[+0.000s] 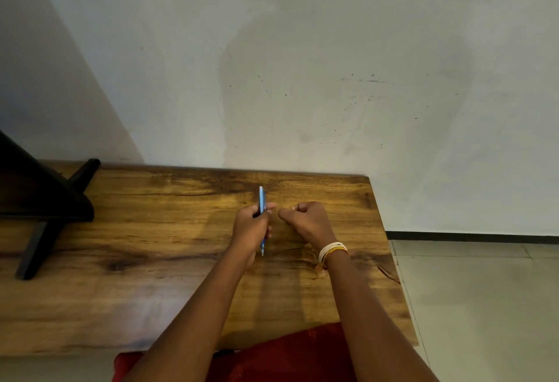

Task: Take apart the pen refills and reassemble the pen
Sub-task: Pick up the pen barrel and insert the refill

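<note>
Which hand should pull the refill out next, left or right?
Probably right. The left hand already grips the pen; the right hand sits beside it, fist closed, nothing visibly held.

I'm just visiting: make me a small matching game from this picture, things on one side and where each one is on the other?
Things:
1. slim blue plastic pen
2. white and yellow thread bangles
3. black angled stand
4. red cloth

Places:
A. table's left end
B. right wrist
C. gripped in the left hand
D. near table edge, between the forearms

Pairs: 1-C, 2-B, 3-A, 4-D
</note>
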